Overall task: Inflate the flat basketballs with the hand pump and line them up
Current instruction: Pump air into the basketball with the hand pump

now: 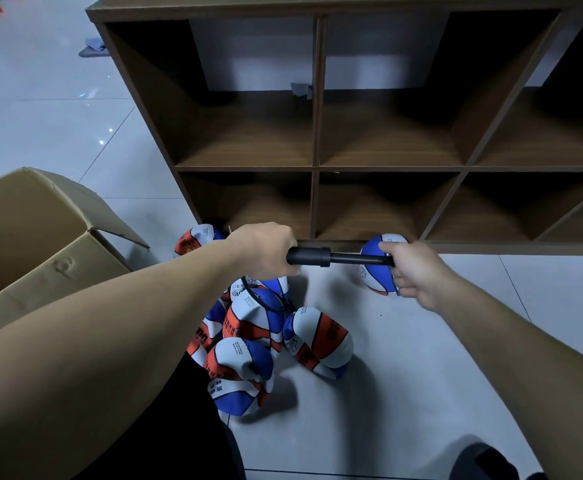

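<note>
Head view: left hand (pixel 266 249) grips the black cylindrical hand pump (pixel 309 257) barrel; right hand (pixel 418 275) clasps its thin rod's end.

Storeroom-like indoor space: pale tiled floor (pixel 421 375), bare wooden cubby shelf (pixel 317 168), open cardboard box (pixel 41 244).
</note>
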### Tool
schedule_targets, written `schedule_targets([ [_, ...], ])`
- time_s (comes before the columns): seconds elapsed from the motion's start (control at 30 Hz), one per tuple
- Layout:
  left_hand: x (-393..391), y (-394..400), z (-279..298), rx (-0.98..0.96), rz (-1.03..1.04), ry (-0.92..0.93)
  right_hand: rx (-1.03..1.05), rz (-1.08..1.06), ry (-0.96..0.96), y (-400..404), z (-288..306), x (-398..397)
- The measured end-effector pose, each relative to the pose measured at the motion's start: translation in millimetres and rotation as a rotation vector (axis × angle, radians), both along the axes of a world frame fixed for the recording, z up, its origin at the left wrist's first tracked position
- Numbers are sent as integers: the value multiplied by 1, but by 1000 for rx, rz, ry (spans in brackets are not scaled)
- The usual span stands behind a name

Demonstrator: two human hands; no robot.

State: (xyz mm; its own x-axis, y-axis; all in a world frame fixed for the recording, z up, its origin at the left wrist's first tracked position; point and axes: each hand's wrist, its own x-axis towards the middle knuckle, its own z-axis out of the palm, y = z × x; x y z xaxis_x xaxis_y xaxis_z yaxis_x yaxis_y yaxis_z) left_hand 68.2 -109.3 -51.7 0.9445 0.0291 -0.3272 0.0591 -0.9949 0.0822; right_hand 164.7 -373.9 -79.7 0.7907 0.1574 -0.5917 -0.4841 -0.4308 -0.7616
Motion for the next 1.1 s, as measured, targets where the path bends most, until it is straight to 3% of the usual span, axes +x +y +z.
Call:
schedule_targets([
  [0.07, 0, 0, 0, 7, -3, 9, -58, -90, -94, 16, -2, -12],
  [0.2, -6, 1, -1, -23, -2, 61, -174, -63, -212, 39, -13, -28],
  [0.7, -12, -25, 8, -114, -5, -43, -168, 28, -483, 64, 11, -58],
  [1.0, -8, -28, 11, -151, -16, -19, -135, 111, -476, 55, 16, -50],
  [1.1, -6, -17, 9, -130, 19, -9, -138, 49, -439, 42, 16, -38],
])
